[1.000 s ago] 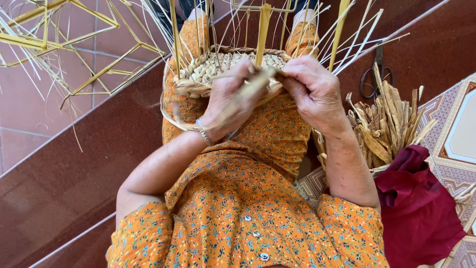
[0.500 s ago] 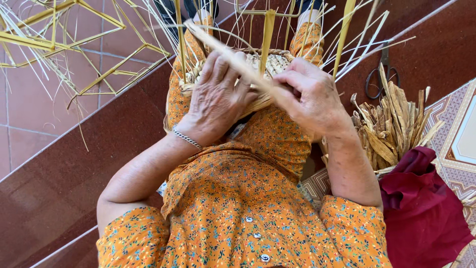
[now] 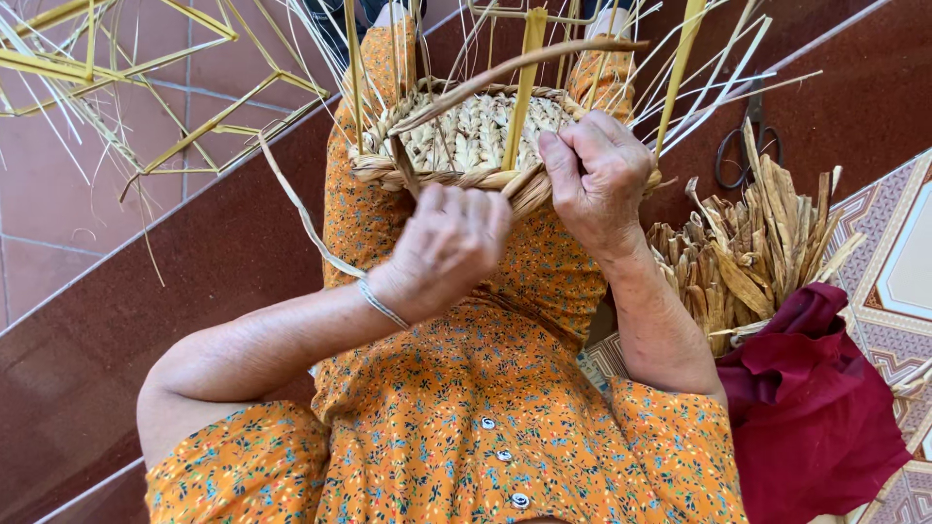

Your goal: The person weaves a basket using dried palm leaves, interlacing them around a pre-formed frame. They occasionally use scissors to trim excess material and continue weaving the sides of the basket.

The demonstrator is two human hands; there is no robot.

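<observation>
Basket (image 3: pixel 466 136) on lap, rim gripped by hands, left (image 3: pixel 449 247), right (image 3: pixel 600 175)

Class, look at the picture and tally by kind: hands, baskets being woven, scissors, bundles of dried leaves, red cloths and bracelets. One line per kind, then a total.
Hands: 2, the left hand and the right hand
Woven basket: 1
Scissors: 1
Bundle of dried leaves: 1
Red cloth: 1
Bracelet: 1
Total: 7
</observation>
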